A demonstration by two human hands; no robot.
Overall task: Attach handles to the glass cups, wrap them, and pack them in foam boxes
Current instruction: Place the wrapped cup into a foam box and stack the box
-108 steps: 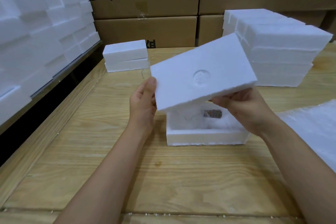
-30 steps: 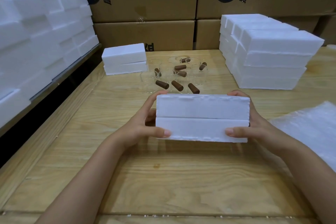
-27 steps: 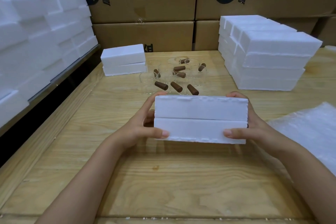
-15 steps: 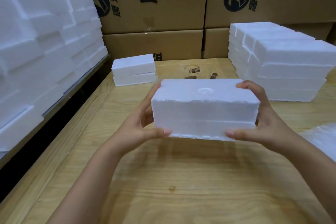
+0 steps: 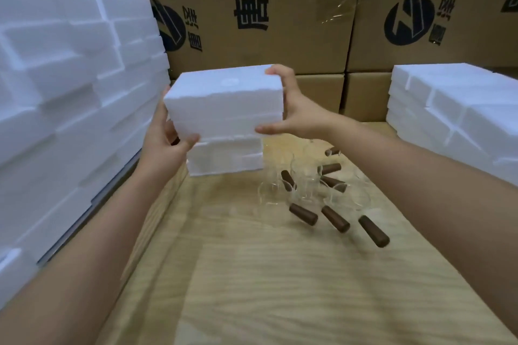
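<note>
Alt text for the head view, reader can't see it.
The left hand and right hand hold a closed white foam box by its ends just above a second foam box on a wooden table. Clear glass cups with brown handles sit to the right. Foam stacks flank the table, with cardboard cartons behind.

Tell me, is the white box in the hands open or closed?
Closed. The foam box has its lid on, with only a seam across the front. Left hand and right hand grip its ends.

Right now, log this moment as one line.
left hand: grips closed foam box | right hand: grips it too | position: over second foam box | nearby: glass cups, brown handles
</note>
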